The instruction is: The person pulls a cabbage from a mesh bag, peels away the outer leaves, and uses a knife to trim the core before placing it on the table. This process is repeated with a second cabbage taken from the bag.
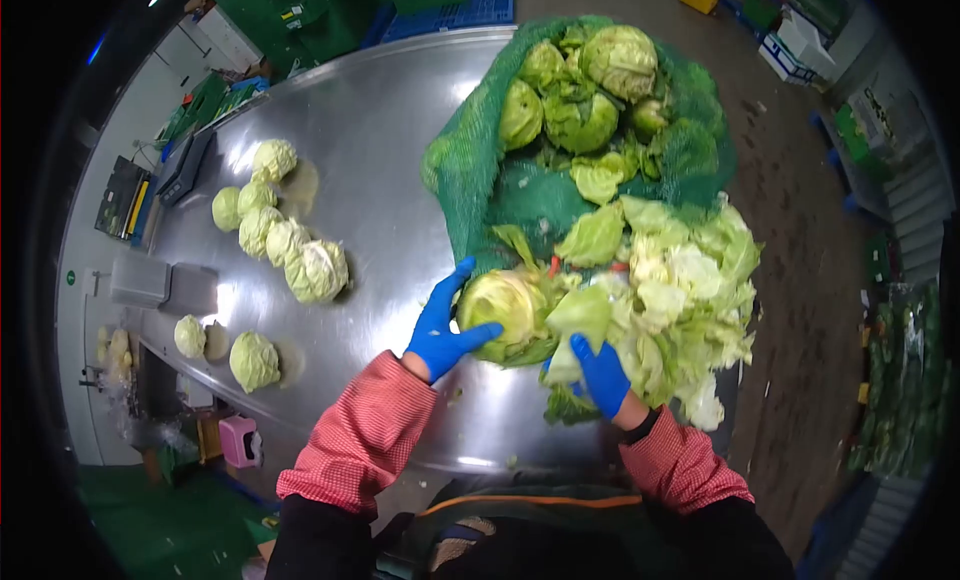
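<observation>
Blue-gloved left hand (437, 332): fingers around cabbage (500, 308) | right hand (603, 378): fingers holding pale leaf (581, 314) | green net (468, 175) beyond

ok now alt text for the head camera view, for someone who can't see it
A person's blue-gloved left hand cups a cabbage over a metal table while the gloved right hand holds a leaf beside it. Beyond, a green net sack holds more cabbages; a heap of loose leaves lies at the right and paler cabbages sit at the left.
</observation>
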Available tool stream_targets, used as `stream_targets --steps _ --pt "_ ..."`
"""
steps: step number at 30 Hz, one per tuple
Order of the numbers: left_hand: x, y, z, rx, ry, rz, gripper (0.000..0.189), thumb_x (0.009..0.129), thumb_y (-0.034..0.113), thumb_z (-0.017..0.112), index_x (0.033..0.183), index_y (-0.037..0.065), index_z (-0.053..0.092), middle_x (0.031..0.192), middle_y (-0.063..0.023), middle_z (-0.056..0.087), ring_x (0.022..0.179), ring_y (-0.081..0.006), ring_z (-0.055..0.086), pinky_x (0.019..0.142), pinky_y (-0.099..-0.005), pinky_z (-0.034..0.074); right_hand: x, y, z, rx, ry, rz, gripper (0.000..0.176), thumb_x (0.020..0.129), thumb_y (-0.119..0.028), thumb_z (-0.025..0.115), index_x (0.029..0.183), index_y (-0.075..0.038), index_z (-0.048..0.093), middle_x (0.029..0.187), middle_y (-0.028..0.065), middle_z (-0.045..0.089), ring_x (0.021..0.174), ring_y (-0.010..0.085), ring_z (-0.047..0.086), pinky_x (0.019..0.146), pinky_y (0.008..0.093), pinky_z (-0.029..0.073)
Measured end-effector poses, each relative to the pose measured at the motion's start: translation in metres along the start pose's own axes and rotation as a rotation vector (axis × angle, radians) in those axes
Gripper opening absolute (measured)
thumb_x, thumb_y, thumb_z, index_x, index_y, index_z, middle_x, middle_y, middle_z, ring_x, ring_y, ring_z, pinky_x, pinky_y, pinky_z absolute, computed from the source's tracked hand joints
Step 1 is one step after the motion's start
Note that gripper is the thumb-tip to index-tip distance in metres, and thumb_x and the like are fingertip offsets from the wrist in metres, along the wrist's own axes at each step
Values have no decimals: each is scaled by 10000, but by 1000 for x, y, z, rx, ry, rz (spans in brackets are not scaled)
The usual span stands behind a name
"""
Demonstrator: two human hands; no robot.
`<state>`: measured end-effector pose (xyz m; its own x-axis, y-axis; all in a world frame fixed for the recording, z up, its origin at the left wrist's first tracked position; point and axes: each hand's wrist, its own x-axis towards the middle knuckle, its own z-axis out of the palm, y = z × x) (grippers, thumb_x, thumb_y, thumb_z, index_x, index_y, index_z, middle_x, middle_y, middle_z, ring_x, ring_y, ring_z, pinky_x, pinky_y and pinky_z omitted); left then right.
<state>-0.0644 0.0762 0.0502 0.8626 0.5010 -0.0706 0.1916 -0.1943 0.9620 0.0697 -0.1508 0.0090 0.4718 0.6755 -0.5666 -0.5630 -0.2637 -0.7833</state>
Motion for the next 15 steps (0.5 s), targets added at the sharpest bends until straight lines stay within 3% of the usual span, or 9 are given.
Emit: stream_targets --steps 1,2,3,6,7,10,11,14,15 --pt "-10 -15 5 240 -13 160 977 697 256 835 1468 26 281 1381 -186 442 1303 -315 420 1090 -404 351 -1 11 -2 -12 75 -15 400 898 -413 642 1136 -97 578 778 37 601 540 118 540 465 277 433" --pt "-19 -33 18 294 -7 162 1067 623 304 866 1463 8 279 1366 -222 437 1284 -358 427 1077 -426 357 0 19 -5 -26 150 -28 371 910 -414 626 1119 -112 575 749 16 575 476 81 481 401 254 384" --pt "-29 -33 32 312 -29 106 1104 593 340 875 1461 8 279 1363 -235 431 1277 -370 428 1073 -429 360 -13 5 -5 -266 168 -21 388 910 -386 619 1164 -98 558 836 92 644 601 199 617 526 314 487" --pt "-32 -23 61 491 -37 163 1179 547 457 881 1455 5 279 1290 -270 451 1219 -413 451 1030 -455 390 -20 16 -24 -861 279 -297 424 908 -345 609 1224 -73 535 1005 193 669 865 338 669 727 378 525" --pt "-31 -14 68 550 -29 124 1176 555 470 876 1454 4 279 1273 -273 455 1208 -415 456 1020 -459 395 -31 -2 -24 -770 239 -164 471 901 -312 599 1300 -85 496 1163 227 620 1079 401 586 882 413 484" --pt "-15 -12 75 529 -3 -93 1189 589 537 851 1461 -3 249 1265 -280 435 1148 -431 490 971 -454 436 -48 -10 -30 -900 221 -363 488 904 -298 595 1344 -126 472 1203 182 615 1060 383 600 866 403 497" --pt "-13 -20 75 488 -7 -119 1209 587 540 851 1466 -4 225 1263 -286 430 1143 -431 495 966 -446 443 -49 -2 -30 -958 181 -483 487 894 -259 598 1353 -161 465 1193 151 619 1047 367 604 861 408 500" --pt "-21 -35 85 471 11 -106 1254 577 544 854 1475 -7 172 1241 -296 428 1134 -423 502 966 -435 450 -55 2 -16 -1146 152 -405 516 872 -217 608 1360 -151 455 1126 154 633 1023 337 615 850 418 500" --pt "-24 -33 88 482 21 -90 1267 574 544 855 1477 -8 158 1231 -298 429 1132 -419 504 968 -433 450 -55 2 -11 -1195 195 -543 437 856 -185 590 1277 -118 492 1033 169 636 928 342 640 785 438 513"
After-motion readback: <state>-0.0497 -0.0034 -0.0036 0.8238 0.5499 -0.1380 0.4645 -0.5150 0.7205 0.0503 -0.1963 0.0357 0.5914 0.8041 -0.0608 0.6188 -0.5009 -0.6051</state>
